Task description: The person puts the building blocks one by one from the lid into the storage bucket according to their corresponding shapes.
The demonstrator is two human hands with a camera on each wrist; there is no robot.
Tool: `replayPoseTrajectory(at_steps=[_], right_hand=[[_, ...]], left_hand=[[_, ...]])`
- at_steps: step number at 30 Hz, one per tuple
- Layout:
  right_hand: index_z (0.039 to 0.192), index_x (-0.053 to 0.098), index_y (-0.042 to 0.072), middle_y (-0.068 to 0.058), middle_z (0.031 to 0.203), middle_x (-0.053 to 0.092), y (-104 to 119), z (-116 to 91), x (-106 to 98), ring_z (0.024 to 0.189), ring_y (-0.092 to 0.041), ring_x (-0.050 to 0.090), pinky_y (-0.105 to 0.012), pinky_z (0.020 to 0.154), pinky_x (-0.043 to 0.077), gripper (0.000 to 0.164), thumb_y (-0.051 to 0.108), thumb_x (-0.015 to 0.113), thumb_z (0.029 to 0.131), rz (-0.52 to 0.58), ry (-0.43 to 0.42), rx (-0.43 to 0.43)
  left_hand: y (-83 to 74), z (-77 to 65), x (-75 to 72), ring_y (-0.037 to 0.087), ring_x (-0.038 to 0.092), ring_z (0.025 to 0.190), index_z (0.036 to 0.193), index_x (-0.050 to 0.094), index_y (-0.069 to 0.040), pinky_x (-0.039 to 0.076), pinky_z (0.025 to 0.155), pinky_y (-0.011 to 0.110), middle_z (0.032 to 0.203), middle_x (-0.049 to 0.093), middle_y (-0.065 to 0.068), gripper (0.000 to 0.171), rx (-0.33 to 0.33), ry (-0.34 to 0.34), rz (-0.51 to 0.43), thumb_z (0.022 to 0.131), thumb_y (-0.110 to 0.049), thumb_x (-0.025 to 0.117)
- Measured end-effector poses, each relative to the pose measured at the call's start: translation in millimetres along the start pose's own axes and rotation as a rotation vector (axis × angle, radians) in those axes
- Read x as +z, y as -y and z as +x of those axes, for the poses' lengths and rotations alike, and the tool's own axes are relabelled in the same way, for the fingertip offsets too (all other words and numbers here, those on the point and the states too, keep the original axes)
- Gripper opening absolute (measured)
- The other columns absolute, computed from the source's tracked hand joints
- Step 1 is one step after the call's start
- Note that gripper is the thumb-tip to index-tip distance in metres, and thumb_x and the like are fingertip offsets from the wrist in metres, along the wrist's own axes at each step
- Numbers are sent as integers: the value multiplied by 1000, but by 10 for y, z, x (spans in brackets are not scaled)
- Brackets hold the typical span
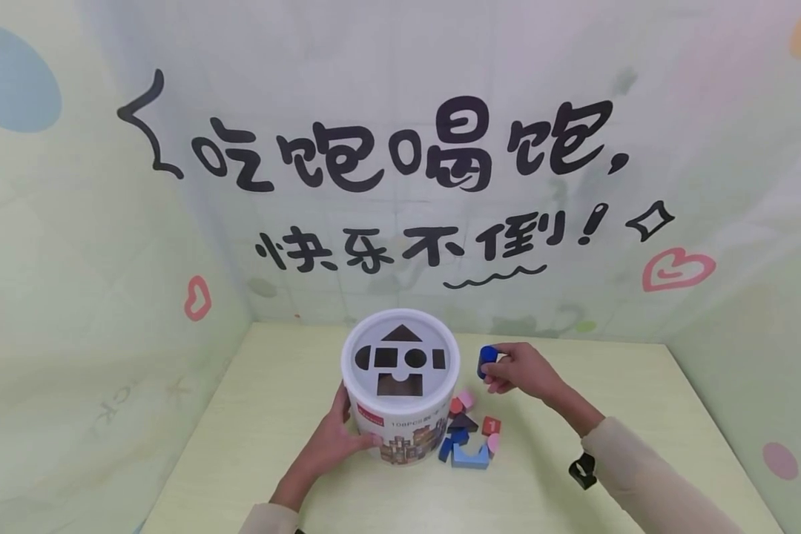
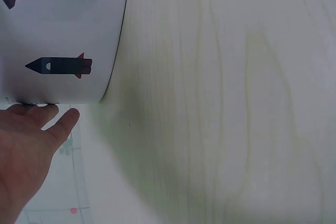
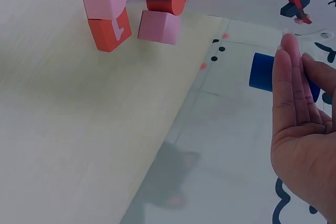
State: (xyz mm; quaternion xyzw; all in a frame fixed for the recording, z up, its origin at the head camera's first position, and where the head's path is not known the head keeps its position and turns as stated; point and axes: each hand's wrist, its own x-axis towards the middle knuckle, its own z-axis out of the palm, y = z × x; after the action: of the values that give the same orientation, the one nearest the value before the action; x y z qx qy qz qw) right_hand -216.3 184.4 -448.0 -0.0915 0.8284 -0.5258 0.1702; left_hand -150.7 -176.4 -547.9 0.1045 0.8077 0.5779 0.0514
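A white bucket (image 1: 434, 419) stands on the table; its lid (image 1: 334, 371) has cut-outs shaped as a triangle, half circle, square, circle, rectangle and arch. My left hand (image 1: 330, 441) rests against the bucket's left side, thumb on the front; in the left wrist view the fingers (image 2: 65, 124) touch the bucket's wall (image 2: 63, 30). To the right of the bucket, my right hand (image 1: 521, 371) pinches a blue cylinder block (image 1: 486, 362) above the table. The right wrist view shows the blue cylinder (image 3: 261, 72) between thumb and fingers, partly covered by the hand (image 3: 299, 124).
Wooden blocks lie close to the bucket's right side: a light blue arch (image 1: 470, 458), a dark triangle (image 1: 463, 423), a red block (image 1: 491, 425), pink pieces (image 3: 159, 27) and a red cylinder (image 3: 170, 2). A printed cloth wall (image 1: 400, 289) borders the table (image 1: 254, 415) at the back.
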Motion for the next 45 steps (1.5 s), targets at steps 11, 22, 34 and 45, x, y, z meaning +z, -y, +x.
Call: replayPoseTrajectory(at_steps=[11,22,34,45], right_hand=[[115,63,-5,-8,77,70,181,-86,-65,70,-30,71,-37,67,63,31,15,66,93,-46,70,-62],[114,62,-4,-9,80,71,351,-62,-174,68,-23,71,-36,68,63,31,18,67,92,-103,89,-54],[124,58,-5,-12,82,71,526,-110,-178,73,-28,71,-41,72,62,42,19,69,91,0,24,-84],[126,57,-5,-12,81,71,711,-127,-129,73,-31,71,-44,73,62,43,17,69,91,32,39,-122]], left_hand=[[-26,-16,-14,32,23,146,157,-2,-26,26,116,57,161,21,12,127,-14,8,21,69,-29,89],[0,-11,-10,33,25,146,157,-1,-30,26,115,58,160,24,12,125,-11,8,20,69,-30,89],[-16,7,-1,33,25,146,156,-1,-32,29,114,59,160,24,12,125,-12,13,31,69,-31,89],[-18,23,-9,33,24,146,157,0,-29,29,114,59,160,24,12,125,-10,16,43,69,-34,88]])
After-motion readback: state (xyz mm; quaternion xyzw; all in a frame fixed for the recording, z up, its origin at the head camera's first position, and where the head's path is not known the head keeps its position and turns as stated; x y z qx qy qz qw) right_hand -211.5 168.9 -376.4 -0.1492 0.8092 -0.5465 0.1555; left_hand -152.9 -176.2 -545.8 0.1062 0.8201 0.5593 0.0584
